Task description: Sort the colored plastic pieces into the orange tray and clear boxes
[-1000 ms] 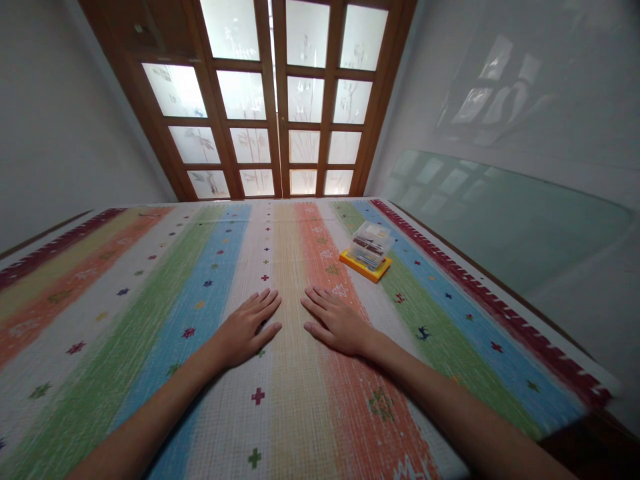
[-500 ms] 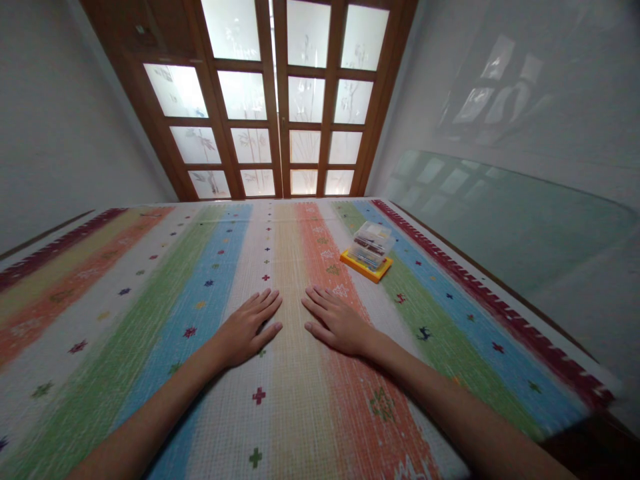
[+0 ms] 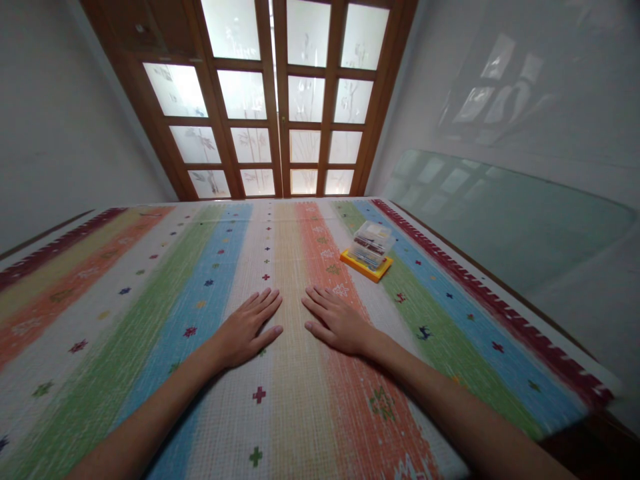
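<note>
My left hand [image 3: 249, 328] lies flat, palm down, on the striped tablecloth [image 3: 295, 387], its fingers stretched out and thumb apart. Mirroring it, my right hand [image 3: 336, 321] rests palm down on the cloth, fingers extended, holding nothing. A strip of cloth separates the two hands. Beyond my right hand, to the right, a clear plastic case [image 3: 371, 243] sits on a flat yellow-orange base [image 3: 367, 266]. Thin dark and metallic pieces show through the clear plastic; their exact kind is too small to tell.
Wooden doors with frosted panes [image 3: 283, 120] stand behind the table's far edge. A greenish glass panel [image 3: 500, 220] leans along the right wall. Plain walls flank the table on both sides, and the table's right front corner drops off at the lower right.
</note>
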Action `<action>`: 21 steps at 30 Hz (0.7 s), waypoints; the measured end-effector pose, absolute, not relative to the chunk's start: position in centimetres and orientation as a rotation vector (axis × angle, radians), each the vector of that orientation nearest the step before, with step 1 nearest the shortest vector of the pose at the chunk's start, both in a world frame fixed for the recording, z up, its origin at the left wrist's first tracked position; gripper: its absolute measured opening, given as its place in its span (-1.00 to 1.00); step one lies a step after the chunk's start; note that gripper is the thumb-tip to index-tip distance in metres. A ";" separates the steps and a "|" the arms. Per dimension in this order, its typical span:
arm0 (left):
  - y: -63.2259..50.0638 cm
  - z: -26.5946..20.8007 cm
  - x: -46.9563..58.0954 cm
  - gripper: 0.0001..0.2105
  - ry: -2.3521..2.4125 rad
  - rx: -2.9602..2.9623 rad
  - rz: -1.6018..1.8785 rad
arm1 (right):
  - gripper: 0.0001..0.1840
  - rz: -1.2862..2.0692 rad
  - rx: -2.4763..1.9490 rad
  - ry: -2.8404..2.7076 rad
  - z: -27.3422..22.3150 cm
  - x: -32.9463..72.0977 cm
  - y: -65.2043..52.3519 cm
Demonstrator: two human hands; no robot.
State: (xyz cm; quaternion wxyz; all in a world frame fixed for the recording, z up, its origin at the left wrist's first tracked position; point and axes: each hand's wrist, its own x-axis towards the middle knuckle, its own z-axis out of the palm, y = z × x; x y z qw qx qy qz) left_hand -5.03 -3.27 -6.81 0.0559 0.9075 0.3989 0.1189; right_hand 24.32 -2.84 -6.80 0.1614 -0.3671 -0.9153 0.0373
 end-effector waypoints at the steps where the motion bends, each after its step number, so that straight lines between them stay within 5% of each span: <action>1: -3.3 -6.8 -5.0 -0.37 1.212 2.748 0.374 | -0.36 0.109 -1.050 -2.614 -6.7 24.3 -2.9; 21: -3.4 -6.7 -4.8 -0.37 1.243 2.713 0.405 | -0.36 0.127 -1.041 -2.623 -6.8 24.6 -2.6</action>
